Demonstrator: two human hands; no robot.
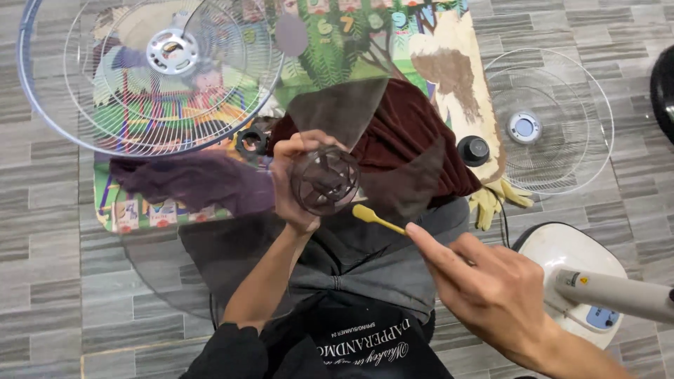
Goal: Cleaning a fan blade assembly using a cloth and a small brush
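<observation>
While the translucent smoky fan blade [330, 179] is gripped at its round hub by the left hand [293, 184], its wide blades are spread out over the person's lap and over a dark red cloth [411, 133]. The fingers of that hand are curled closed around the hub's edge, which is turned up toward the camera. A small yellow brush [375, 218] is pinched in the right hand [484, 288], between thumb and outstretched forefinger, and its head is held just beside the hub, close to its lower right edge; whether the bristles touch the plastic cannot be told.

A colourful picture mat [330, 49] is laid on the grey tiled floor [42, 231]. A large wire fan guard [151, 70] with a blue rim is seen at the upper left, over the mat, and a second, smaller guard [551, 119] lies on the floor at the right. Between them a black round cap [473, 150] rests near the cloth, and a black ring nut [251, 141] lies just left of the held hub. A pair of yellow gloves [491, 200] is placed near the white fan base [565, 256], from which a pale pole [618, 295] extends.
</observation>
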